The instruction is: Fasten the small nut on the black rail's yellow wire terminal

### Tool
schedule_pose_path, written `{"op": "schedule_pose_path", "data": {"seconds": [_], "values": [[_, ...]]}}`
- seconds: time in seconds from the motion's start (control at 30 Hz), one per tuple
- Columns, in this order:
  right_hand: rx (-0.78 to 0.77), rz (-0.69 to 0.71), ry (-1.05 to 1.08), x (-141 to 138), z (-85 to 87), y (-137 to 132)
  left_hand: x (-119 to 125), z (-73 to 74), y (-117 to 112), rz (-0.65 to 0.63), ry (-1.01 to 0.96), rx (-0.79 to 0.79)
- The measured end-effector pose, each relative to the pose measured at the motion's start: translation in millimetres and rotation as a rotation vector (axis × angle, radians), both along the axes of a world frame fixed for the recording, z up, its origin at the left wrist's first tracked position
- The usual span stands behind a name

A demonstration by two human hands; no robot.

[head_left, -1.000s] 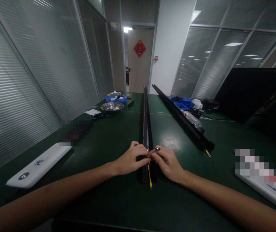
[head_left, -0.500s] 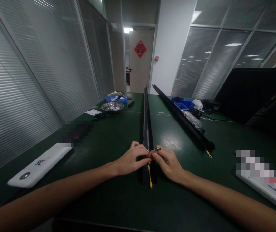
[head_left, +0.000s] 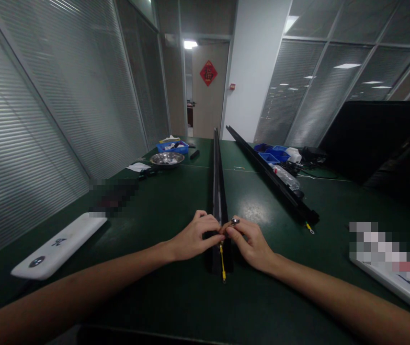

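Observation:
A long black channel-shaped rail (head_left: 216, 182) runs away from me down the middle of the table. Over its near end, my left hand (head_left: 198, 235) and my right hand (head_left: 251, 242) meet, fingertips pinched close together inside the channel. What the fingers grip there is hidden or too small to name. Just below them, a yellow wire (head_left: 222, 261) with a ring terminal comes out towards me. A shiny metal piece (head_left: 235, 221) sits at a finger of my right hand; I cannot tell whether it is a ring.
A second black rail (head_left: 273, 175) with a yellow wire end (head_left: 310, 228) lies to the right. Blue bins (head_left: 277, 153) and a plastic bottle (head_left: 286, 177) stand beyond it. At left are a metal bowl (head_left: 166, 160), a blue basket (head_left: 172, 146) and a white case (head_left: 59, 245).

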State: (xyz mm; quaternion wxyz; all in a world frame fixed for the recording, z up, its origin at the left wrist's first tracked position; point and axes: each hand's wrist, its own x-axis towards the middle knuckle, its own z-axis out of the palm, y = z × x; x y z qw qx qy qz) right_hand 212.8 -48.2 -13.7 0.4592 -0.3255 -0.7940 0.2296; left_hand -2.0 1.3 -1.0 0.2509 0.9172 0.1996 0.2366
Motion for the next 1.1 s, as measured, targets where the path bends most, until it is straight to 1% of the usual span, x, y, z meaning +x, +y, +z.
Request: {"op": "schedule_pose_path", "data": {"seconds": [0.23, 0.43, 0.87, 1.1], "values": [[-0.016, -0.002, -0.007, -0.1, 1.2, 0.1, -0.5, -1.7, 1.3, -0.006, 0.006, -0.015], [-0.020, 0.017, 0.001, 0.1, 2.4, -0.4, -1.2, 0.0, 0.5, 0.001, 0.005, -0.012], [-0.013, -0.025, -0.017, -0.2, -0.4, 0.2, 0.2, -1.5, 1.5, 0.009, -0.008, -0.023], [-0.006, -0.002, -0.002, -0.4, 2.5, -1.0, -0.9, 1.5, -0.2, -0.006, 0.004, -0.027]]}}
